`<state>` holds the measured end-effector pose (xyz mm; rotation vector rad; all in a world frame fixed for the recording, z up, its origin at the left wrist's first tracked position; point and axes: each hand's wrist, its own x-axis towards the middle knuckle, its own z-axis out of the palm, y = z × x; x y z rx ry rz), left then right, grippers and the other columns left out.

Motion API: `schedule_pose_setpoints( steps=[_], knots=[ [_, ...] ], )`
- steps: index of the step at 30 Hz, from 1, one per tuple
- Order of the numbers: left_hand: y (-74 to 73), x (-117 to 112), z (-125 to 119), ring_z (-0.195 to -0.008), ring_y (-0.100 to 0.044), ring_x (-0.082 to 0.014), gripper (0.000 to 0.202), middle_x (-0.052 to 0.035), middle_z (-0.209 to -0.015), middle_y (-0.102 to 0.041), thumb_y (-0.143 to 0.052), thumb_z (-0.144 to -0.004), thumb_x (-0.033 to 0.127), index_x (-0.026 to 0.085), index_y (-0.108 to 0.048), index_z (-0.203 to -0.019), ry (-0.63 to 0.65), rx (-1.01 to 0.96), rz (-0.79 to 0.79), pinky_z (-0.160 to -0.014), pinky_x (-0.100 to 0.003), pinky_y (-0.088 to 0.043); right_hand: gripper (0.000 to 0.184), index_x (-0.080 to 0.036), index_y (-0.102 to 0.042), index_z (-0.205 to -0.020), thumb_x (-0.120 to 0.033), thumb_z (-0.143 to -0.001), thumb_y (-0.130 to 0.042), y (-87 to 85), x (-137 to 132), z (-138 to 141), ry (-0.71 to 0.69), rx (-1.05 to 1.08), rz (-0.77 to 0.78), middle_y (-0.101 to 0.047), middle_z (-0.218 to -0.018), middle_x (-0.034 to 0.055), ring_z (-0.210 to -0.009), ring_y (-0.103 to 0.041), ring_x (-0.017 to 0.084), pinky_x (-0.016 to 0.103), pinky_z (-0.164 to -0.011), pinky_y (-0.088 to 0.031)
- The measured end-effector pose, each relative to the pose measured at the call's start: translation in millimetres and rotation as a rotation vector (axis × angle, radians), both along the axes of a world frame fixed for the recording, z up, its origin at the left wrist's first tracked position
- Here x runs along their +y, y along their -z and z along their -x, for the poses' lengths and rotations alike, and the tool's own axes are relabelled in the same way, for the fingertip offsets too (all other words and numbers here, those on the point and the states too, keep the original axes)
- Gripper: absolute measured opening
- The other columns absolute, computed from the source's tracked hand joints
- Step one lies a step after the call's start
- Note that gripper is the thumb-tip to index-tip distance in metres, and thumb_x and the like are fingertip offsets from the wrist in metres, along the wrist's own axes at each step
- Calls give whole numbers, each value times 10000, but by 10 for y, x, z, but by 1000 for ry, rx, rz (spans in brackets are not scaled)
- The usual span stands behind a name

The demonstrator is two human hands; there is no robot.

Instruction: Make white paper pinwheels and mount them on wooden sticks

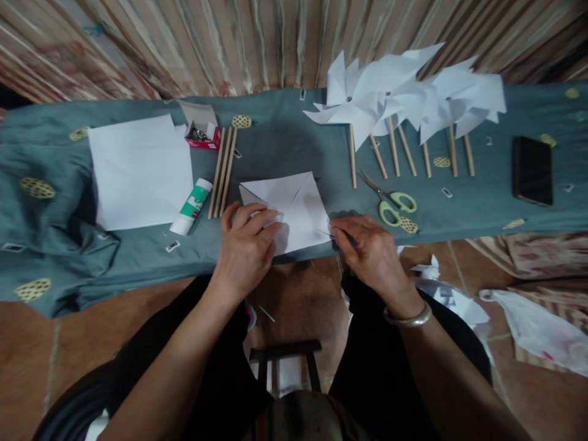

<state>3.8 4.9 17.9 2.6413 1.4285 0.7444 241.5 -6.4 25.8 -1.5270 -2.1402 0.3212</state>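
A white square sheet of paper (298, 205) with diagonal lines or cuts lies at the table's front edge. My left hand (250, 236) rests over its left side, fingers bent and apart on the paper. At the right edge of the sheet, my right hand (362, 242) pinches a thin, pin-like metal piece (326, 234), its tip over the paper. Scissors with green handles (390, 202) lie to the right, blades partly apart. Left of the sheet are several wooden sticks (223, 174), a glue stick (192, 207) and a red box (202, 138) of small metal pieces.
Several white paper pinwheels (367, 92) on sticks lie at the back right. A dark phone (533, 170) is at the far right, and a stack of white paper (138, 171) on the left. Paper scraps (454, 300) and a plastic bag (542, 327) lie below, on the right.
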Motion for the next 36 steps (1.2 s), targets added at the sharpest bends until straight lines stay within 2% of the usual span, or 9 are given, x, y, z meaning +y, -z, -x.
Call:
schedule_pose_setpoints(
  steps=[3,7,10,14,20,28,32,36],
  knots=[
    [-24,-114,-125,-1134,-544,-273,185,-66,-1151,-687,-615,-869,251,206,-649,-1045,65,-25,26,-1031,-540,-356,253,-136,-701,-1015,-225,-941,-475,5,-67,4,-3,-21,-23,-732,-986,122,-925,-658,275,454,-867,-519],
    [12,-174,-247,-1065,-568,-241,163,-54,-1073,-707,-630,-857,188,201,-661,-1017,115,-49,31,-964,-469,-409,272,-152,-663,-1123,-177,-913,-492,37,-91,13,-34,24,-49,-684,-1175,135,-1093,-617,283,482,-952,-497],
    [41,-155,-254,-982,-582,-221,122,-44,-975,-721,-593,-884,163,192,-677,-968,108,-46,2,-870,-431,-438,307,-158,-644,-1163,-154,-878,-533,61,-89,22,-77,60,-21,-637,-1273,137,-1176,-583,285,494,-1009,-473],
    [41,-135,-190,-914,-577,-221,104,-60,-912,-716,-590,-881,147,154,-684,-926,106,-41,-25,-759,-369,-494,341,-162,-634,-1183,-169,-846,-587,70,-76,30,-122,87,39,-613,-1306,148,-1204,-568,294,506,-1030,-463],
    [16,-181,-86,-829,-602,-198,131,-86,-929,-704,-580,-873,118,103,-675,-963,73,-65,-16,-719,-320,-554,296,-223,-654,-1137,-164,-852,-603,70,-40,66,-134,247,170,-621,-1304,97,-1228,-556,258,499,-1056,-442],
    [12,-234,-12,-847,-659,-207,157,-100,-970,-719,-563,-872,101,95,-662,-995,68,-69,8,-746,-341,-583,221,-237,-710,-1038,-209,-822,-677,53,25,125,-133,300,205,-633,-1287,91,-1200,-576,261,497,-1045,-441],
    [9,-230,26,-853,-668,-208,153,-106,-980,-721,-563,-870,90,89,-659,-989,105,-84,16,-753,-348,-587,266,-263,-709,-1069,-239,-805,-701,12,30,124,-130,345,229,-607,-1329,77,-1238,-543,269,510,-1069,-414],
    [5,-231,48,-880,-674,-214,154,-112,-999,-721,-557,-881,108,94,-658,-996,145,-89,10,-774,-360,-585,185,-263,-730,-993,-215,-825,-670,-12,23,152,-151,423,261,-636,-1284,65,-1216,-562,248,499,-1062,-423]
  ],
)
